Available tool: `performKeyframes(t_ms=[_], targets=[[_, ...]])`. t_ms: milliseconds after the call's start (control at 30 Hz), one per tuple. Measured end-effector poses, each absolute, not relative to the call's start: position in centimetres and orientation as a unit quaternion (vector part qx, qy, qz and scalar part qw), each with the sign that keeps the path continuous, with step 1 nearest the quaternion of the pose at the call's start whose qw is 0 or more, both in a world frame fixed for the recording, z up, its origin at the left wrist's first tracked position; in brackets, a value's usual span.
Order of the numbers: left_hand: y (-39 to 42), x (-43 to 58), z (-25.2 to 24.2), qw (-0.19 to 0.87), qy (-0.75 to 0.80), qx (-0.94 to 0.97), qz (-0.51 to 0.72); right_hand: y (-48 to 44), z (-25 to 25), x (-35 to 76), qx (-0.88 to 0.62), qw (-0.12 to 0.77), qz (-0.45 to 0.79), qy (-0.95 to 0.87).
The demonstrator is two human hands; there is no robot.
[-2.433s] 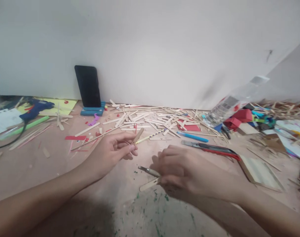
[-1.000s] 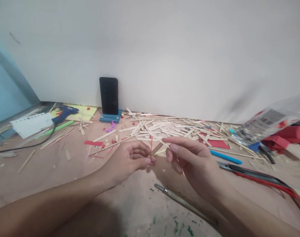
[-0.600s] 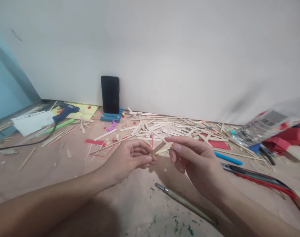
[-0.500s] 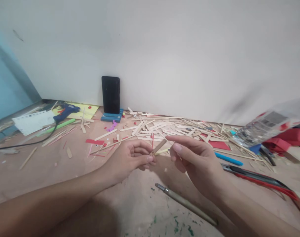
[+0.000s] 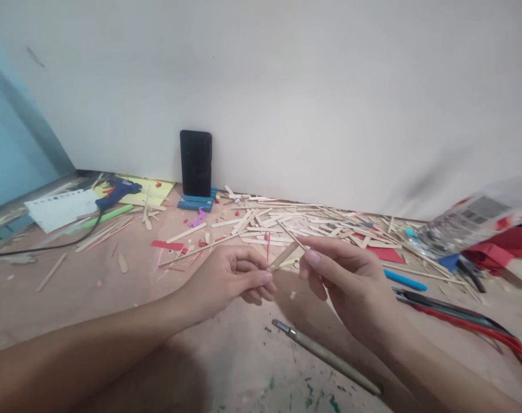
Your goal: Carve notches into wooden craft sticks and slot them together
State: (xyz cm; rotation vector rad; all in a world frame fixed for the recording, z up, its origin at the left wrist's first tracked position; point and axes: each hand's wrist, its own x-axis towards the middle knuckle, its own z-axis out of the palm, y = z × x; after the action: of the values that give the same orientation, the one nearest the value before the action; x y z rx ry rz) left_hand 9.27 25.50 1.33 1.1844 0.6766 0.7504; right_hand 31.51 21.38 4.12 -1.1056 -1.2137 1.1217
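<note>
Between the thumb and fingers of my left hand (image 5: 237,278) is a short, flat craft stick (image 5: 282,256), slanting up to the right. My right hand (image 5: 349,275) pinches a thin wooden stick (image 5: 293,236) that points up to the left. The two pieces cross or nearly meet close to my right fingertips; whether they touch I cannot tell. Below the hands a craft knife (image 5: 330,358) with a pale handle lies on the table, its blade end toward the left.
Loose craft sticks (image 5: 244,221) litter the table's back. A black phone (image 5: 196,163) stands in a blue holder (image 5: 196,201). At left are a blue glue gun (image 5: 117,194) and notepaper (image 5: 63,209). A red-and-black cutter (image 5: 459,318), blue pen (image 5: 405,280) and plastic bag (image 5: 463,221) are at right.
The view has shifted slightly, moving everything a little to the right. The thin stick in my right hand shows more plainly, angled against the craft stick. Both hands keep their grips.
</note>
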Motion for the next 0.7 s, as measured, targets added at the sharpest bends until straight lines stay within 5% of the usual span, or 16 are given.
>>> performKeyframes(t_ms=[267,700], targets=[[25.4,9.2,1.2,0.711,0.298,0.538,0.341,21.2,4.7,31.2,-0.532,0.521,0.377,-0.551],[25.4,9.1,1.0,0.703,0.309,0.549,0.33,21.8,5.4,31.6,-0.48,0.469,0.529,-0.519]])
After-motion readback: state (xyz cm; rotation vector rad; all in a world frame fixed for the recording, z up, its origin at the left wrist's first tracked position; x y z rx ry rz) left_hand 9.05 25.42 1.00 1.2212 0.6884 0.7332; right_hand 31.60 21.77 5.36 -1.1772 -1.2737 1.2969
